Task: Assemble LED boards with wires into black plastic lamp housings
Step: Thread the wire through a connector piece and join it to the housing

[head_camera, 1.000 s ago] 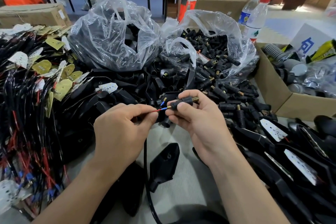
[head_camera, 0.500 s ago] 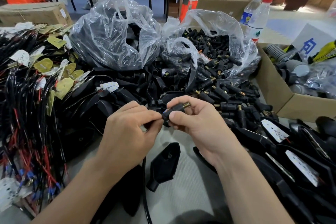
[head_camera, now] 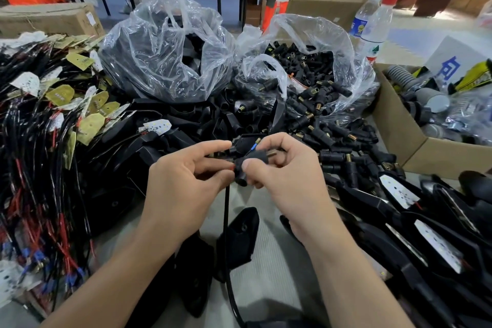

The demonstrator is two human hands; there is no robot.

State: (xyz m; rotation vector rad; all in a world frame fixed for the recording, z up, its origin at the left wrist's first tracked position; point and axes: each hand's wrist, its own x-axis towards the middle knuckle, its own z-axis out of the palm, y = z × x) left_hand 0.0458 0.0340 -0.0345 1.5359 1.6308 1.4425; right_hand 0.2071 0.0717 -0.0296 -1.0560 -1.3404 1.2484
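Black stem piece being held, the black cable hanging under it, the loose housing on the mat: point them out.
black stem piece (head_camera: 254, 157), head view, middle of its body.
black cable (head_camera: 226, 216), head view, straight hanging run.
loose housing (head_camera: 237, 245), head view, flat back face.

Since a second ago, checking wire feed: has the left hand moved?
Yes: left hand moved right, up to the black connector, judged against the loose housing below.

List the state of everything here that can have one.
Left hand: pinches the cable, which hangs down, at the stem.
Right hand: grips the stem.
Left bag: open, black parts inside.
Right bag: open, stems inside.
Bottles: upright, capped.
Box: open.
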